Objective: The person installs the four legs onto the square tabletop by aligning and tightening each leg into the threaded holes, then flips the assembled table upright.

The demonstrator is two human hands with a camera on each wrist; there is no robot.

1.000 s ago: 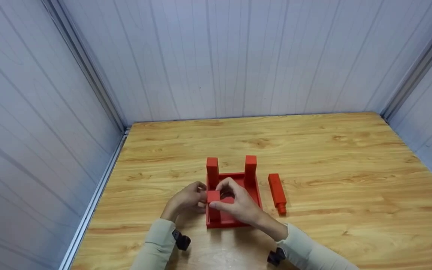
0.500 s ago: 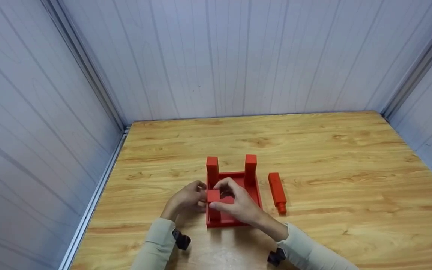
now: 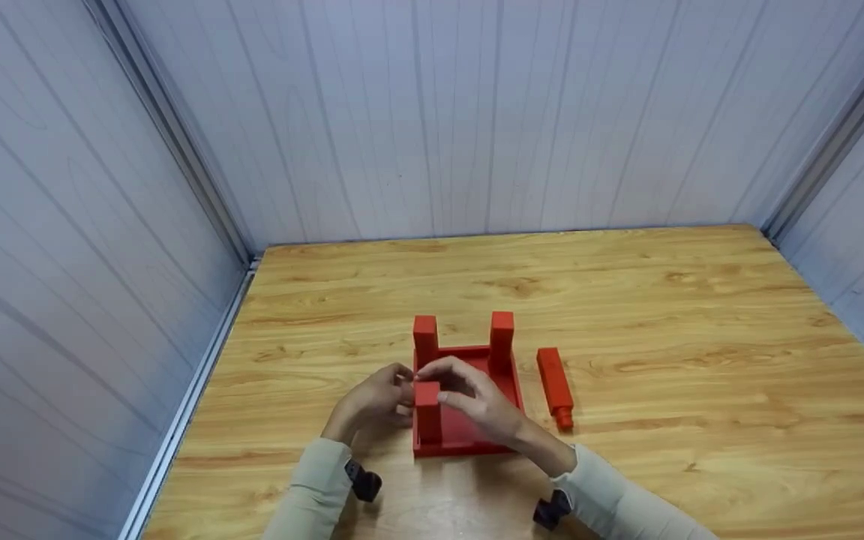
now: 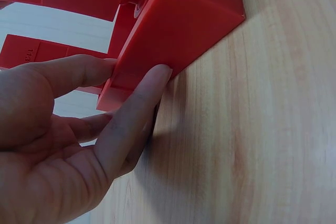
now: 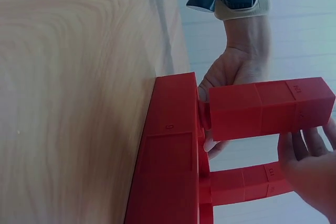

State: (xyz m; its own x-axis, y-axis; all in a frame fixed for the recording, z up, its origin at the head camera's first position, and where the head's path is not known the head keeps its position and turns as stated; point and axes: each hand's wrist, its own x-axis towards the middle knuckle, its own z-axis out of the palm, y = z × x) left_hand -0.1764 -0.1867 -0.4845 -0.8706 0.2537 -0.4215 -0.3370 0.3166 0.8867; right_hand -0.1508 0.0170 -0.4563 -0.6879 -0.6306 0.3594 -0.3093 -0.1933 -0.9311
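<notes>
In the head view, a red, shallow, rimmed tabletop [image 3: 466, 451] lies with its hollow side up. Square red legs stand on its corners: the far left one [image 3: 425, 334], the far right one [image 3: 502, 334] and the near left one [image 3: 429, 420]. My left hand [image 3: 372, 401] holds the left rim, one finger along the outer wall in the left wrist view. Around the top of the near left leg, my right hand [image 3: 488, 409] has loosened fingers, thumb tip beside the leg's right edge. A narrow peg [image 5: 206, 115] shows between leg and tabletop in the right wrist view.
A loose red leg [image 3: 553, 379] with a round threaded-looking end lies right of the tabletop. All of this is on a wood-grain table [image 3: 702, 337] with pale panel walls [image 3: 477, 112] behind and at both sides.
The right hand's thumb has drawn back from the near left leg's front face to its right edge, and the index finger has shifted left behind it. The left hand stays put.
</notes>
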